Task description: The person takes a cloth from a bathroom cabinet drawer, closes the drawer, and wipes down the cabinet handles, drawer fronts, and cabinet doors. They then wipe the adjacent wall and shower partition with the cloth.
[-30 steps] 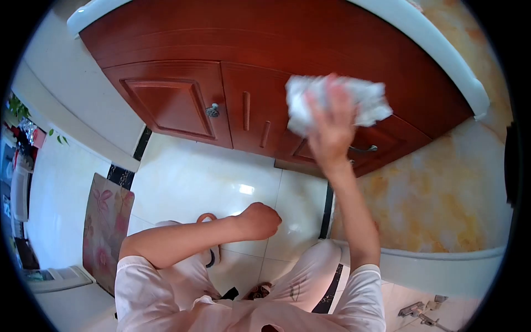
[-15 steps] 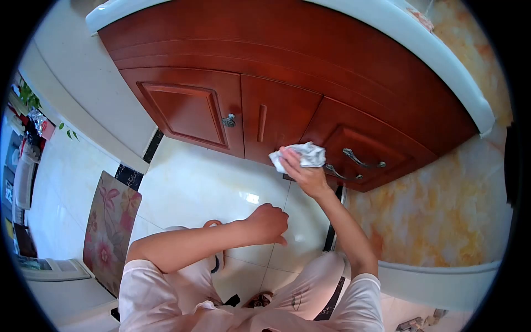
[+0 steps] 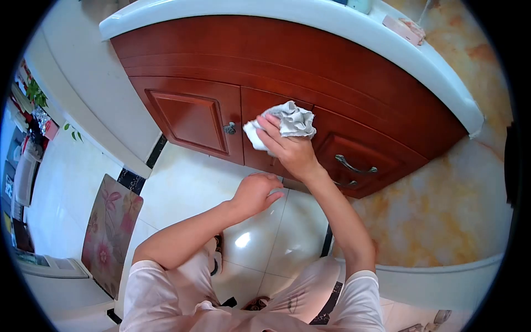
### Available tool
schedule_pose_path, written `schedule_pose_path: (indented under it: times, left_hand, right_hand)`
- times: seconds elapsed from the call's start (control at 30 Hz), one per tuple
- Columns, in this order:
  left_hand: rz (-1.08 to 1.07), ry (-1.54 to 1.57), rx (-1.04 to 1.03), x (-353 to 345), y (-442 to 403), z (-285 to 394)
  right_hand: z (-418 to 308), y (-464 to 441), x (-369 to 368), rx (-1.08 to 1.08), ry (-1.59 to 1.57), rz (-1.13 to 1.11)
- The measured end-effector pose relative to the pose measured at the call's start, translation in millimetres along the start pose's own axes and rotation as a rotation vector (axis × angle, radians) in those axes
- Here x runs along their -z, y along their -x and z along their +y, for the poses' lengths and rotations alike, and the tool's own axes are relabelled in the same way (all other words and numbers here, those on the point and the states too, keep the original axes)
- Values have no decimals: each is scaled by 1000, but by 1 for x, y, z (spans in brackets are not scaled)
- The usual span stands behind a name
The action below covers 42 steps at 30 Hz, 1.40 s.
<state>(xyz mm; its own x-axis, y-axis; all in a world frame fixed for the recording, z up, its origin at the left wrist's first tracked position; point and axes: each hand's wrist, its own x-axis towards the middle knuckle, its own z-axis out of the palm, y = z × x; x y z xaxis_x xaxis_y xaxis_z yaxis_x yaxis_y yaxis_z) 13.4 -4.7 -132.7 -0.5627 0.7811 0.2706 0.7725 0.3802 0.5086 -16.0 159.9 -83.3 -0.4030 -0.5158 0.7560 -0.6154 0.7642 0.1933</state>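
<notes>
A crumpled white cloth is under my right hand, pressed to the middle panel of the red-brown cabinet. The fingers of that hand lie over the cloth's left part. My left hand hangs lower and to the left, over the tiled floor, with curled fingers and the thumb a little apart; whether it holds anything is hidden. A round knob sits on the left door. Curved metal handles are on the right door.
A white countertop curves along the cabinet's top, with a pale pink box at its right. A floral mat lies on the floor at left. The marbled wall stands at right.
My right hand went from the right door down to the cabinet's lower edge, then up and left onto the middle panel with the cloth. My left hand moved up slightly towards the cabinet.
</notes>
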Motion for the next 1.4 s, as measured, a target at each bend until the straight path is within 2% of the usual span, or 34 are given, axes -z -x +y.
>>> schedule_pose_path:
  times: [0.07,0.17,0.27,0.3,0.4,0.43,0.53,0.57,0.67,0.7,0.73,0.77,0.8,0.83,0.87,0.9,0.93,1.0,1.03,1.1,1.13,1.2,1.27,1.37,1.4]
  left_hand:
    - [9,-4,-7,-1,1,-4]
    - [12,45,86,-2,4,-10]
    - [112,244,-125,5,1,-11]
    - [154,337,-147,14,4,1]
    - [372,326,-354,41,10,20]
    - [412,326,-376,49,15,26]
    - [574,685,-118,47,19,61]
    - [467,912,-3,39,13,64]
    - [238,1805,473,21,-4,87]
    - [206,1925,480,18,-6,87]
    - [175,2041,488,15,-8,84]
    - [236,2075,412,11,-13,81]
    - [248,1991,307,26,-18,84]
    - [318,1995,295,36,-18,82]
    - [390,1994,286,44,-16,78]
    - [436,1893,224,53,-11,73]
    - [563,1703,118,60,-12,67]
    - [745,1392,19,71,-14,52]
    - [865,950,-39,78,-16,55]
    - [890,497,-202,83,-41,47]
    - [988,24,-240,83,-64,56]
    - [830,-359,-273,70,-108,68]
    - [715,-569,-329,52,-140,60]
    - [808,-601,-501,72,-152,34]
    - [848,-608,-462,81,-148,20]
  right_hand:
    - [-5,11,16,-144,-313,-28]
    - [-27,23,53,-784,-1015,38]
    - [-32,43,59,-1242,-1740,522]
    - [-29,54,55,-1292,-1872,591]
    - [-25,72,62,-1284,-2167,678]
    - [-26,73,66,-1272,-2194,711]
    - [-30,57,88,-1226,-1918,625]
    - [-31,48,93,-1164,-1794,482]
    - [-46,32,81,-904,-1170,42]
    - [-52,16,83,-591,-968,-32]
    - [-55,1,93,-474,-778,-92]
    - [-49,-13,108,-434,-662,-34]
    - [-33,-26,123,-391,-554,23]
    - [-8,-36,136,-282,-231,161]
    - [2,-59,164,-296,-18,282]
    - [21,-68,177,-219,285,357]
    - [37,-82,186,-207,448,429]
    - [66,-97,184,-225,571,376]
    - [68,-98,180,-250,601,359]
    - [73,-98,174,-294,680,317]
    - [75,-97,176,-314,671,293]
    - [75,-96,176,-367,637,261]
    - [79,-93,180,-286,623,280]
    - [79,-88,187,-224,566,262]
    - [80,-87,188,-219,552,253]
